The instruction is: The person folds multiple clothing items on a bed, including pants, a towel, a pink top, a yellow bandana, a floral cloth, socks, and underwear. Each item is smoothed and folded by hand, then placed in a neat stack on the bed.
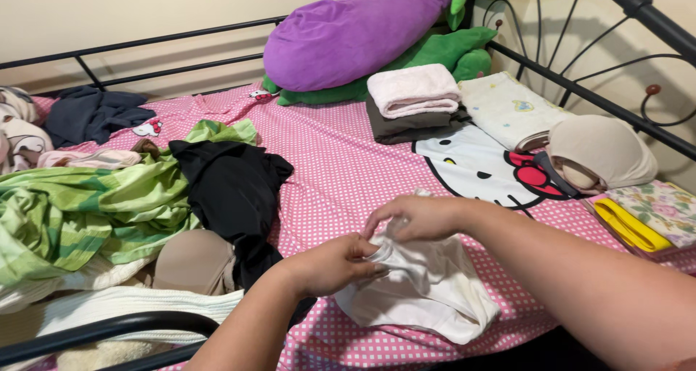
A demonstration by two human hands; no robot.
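Observation:
A small white garment (428,291) lies crumpled on the pink dotted bedsheet (341,168) near the bed's front edge. My left hand (333,264) pinches its upper left edge with closed fingers. My right hand (413,217) grips the top of the same garment just to the right, fingers curled into the fabric. Both hands sit close together above the cloth.
A heap of unfolded clothes lies at left: green striped cloth (72,211), a black garment (232,186), a beige bra (194,262). Folded pink and dark items (413,99), another beige bra (602,150) and folded floral pieces (652,215) sit at right. Purple and green plush toys (348,41) rest against the black metal bed frame (580,96).

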